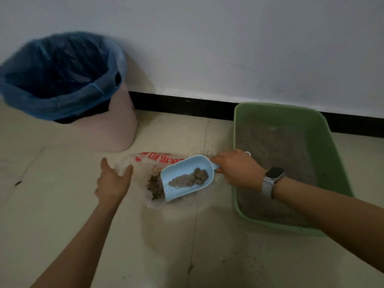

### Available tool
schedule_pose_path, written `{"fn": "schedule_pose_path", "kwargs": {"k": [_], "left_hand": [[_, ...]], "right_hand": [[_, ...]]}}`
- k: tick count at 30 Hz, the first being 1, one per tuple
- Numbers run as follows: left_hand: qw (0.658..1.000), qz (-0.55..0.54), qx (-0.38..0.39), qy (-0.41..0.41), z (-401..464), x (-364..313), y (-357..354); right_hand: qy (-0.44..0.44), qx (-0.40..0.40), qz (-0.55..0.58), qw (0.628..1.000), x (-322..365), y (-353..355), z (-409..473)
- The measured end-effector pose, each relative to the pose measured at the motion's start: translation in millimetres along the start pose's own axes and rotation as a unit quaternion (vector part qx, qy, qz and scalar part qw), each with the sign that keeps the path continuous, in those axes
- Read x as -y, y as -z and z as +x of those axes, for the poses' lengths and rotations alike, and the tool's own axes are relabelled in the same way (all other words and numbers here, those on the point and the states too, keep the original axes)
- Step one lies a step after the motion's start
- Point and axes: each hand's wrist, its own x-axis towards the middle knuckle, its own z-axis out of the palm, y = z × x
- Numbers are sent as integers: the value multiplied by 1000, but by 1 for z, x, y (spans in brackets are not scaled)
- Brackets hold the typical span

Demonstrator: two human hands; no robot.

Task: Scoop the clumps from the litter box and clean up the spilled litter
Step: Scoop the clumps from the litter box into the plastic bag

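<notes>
A green litter box [236, 129] with grey litter stands on the floor at the right, by the wall. My right hand [236, 169] grips the handle of a light blue scoop [176, 190] that carries grey litter and a few clumps [199, 175]. The scoop hovers over a clear plastic bag with red print [158, 157] lying on the floor; a pile of litter clumps [154, 186] shows inside the bag. My left hand [113, 181] holds the bag's left edge, fingers curled over the plastic.
A pink bin lined with a blue bag [62, 80] stands at the back left against the white wall. Spilled litter grains [245, 260] dot the beige tiles in front of the box and near the black skirting [187, 104].
</notes>
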Motion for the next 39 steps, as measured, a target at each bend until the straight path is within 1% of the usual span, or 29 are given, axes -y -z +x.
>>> {"fn": "schedule_pose_path", "kwargs": {"k": [1, 3, 5, 7, 9, 10, 11, 13, 14, 15, 17, 18, 19, 21, 23, 25, 27, 30, 31, 33, 34, 36, 39], "left_hand": [[999, -30, 12, -7, 5, 1, 4], [998, -47, 13, -45, 7, 2, 11], [995, -75, 19, -60, 4, 1, 14], [994, -87, 16, -70, 2, 0, 15], [993, -100, 10, -66, 1, -1, 16], [992, -104, 5, -65, 0, -1, 16], [992, -105, 1, -65, -1, -3, 16], [992, -102, -10, -69, -4, -3, 16], [993, -101, -14, -67, -5, -3, 16], [993, -98, -21, -65, -6, -4, 16], [994, -79, -36, -63, -12, -8, 17], [995, -58, -45, -64, -15, -10, 16], [996, -26, -56, -65, -20, -13, 15], [994, 31, -73, -75, -32, -20, 7], [987, 34, -89, -129, -47, -33, -3], [981, 18, -67, -182, -64, -51, -15], [972, 3, -25, -232, -81, -71, -31], [947, -33, 85, -310, -110, -95, -61], [937, -22, 128, -326, -119, -102, -73], [920, 40, 195, -337, -135, -108, -98], [915, 74, 220, -330, -141, -110, -109], [907, 128, 247, -315, -151, -110, -129], [902, 161, 251, -313, -160, -102, -148]], "right_hand": [[3, 3, -16, 1000, 8, 2, 5], [-5, 3, -40, 999, 22, 6, 14], [-15, 6, -72, 997, 32, 10, 24], [-8, 7, -118, 993, 45, 17, 32], [33, -23, -185, 982, 59, 23, 36], [59, -51, -210, 975, 65, 25, 39], [76, -58, -232, 968, 72, 30, 40], [93, -43, -271, 957, 80, 33, 44], [95, -51, -280, 954, 82, 36, 44], [100, -80, -282, 951, 83, 43, 42], [101, -79, -255, 958, 69, 44, 37], [102, -71, -243, 962, 58, 46, 33], [100, -99, -221, 965, 47, 51, 27], [58, -169, -186, 966, 18, 58, 10], [-2, -200, -147, 969, -15, 55, -13], [-77, -217, -109, 967, -40, 48, -39], [-152, -228, -88, 958, -65, 42, -63], [-241, -201, -100, 944, -98, 32, -101], [-263, -173, -109, 943, -108, 28, -115], [-290, -74, -132, 945, -122, 21, -137], [-291, -28, -143, 945, -127, 17, -147], [-281, 18, -157, 947, -135, 9, -164], [-273, 44, -178, 944, -145, -2, -179]]}}
